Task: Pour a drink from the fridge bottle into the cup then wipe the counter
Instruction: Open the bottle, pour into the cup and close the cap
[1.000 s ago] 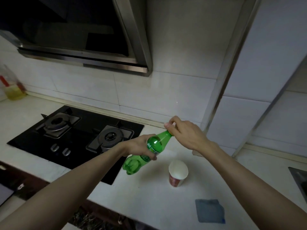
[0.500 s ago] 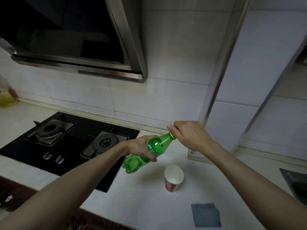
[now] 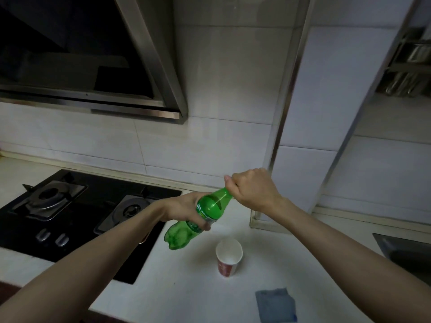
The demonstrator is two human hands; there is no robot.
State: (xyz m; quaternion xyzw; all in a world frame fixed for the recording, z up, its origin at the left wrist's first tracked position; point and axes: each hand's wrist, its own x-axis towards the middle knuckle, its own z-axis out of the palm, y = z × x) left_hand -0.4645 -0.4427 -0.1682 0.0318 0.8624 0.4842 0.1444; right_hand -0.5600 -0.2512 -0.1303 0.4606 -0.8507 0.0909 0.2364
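Note:
A green plastic bottle (image 3: 211, 206) is held tilted above the white counter (image 3: 186, 287), neck pointing up and to the right. My left hand (image 3: 184, 209) grips its middle around the label. My right hand (image 3: 253, 188) is curled over the cap end, hiding the cap. Below the bottle, a paper cup (image 3: 228, 256) with a red lower band stands upright and looks empty. A blue-grey cloth (image 3: 275, 304) lies flat on the counter near the front edge, to the right of the cup.
A black two-burner gas hob (image 3: 77, 215) fills the counter's left side, under a steel range hood (image 3: 93, 66). A tiled wall column (image 3: 303, 136) rises behind my right hand. A sink edge (image 3: 405, 250) shows at the far right, with a metal rack (image 3: 410, 64) above.
The view has shifted slightly left. My right hand has closed further over the bottle's top, so the yellow cap seen half a second ago is now covered. The bottle stays tilted.

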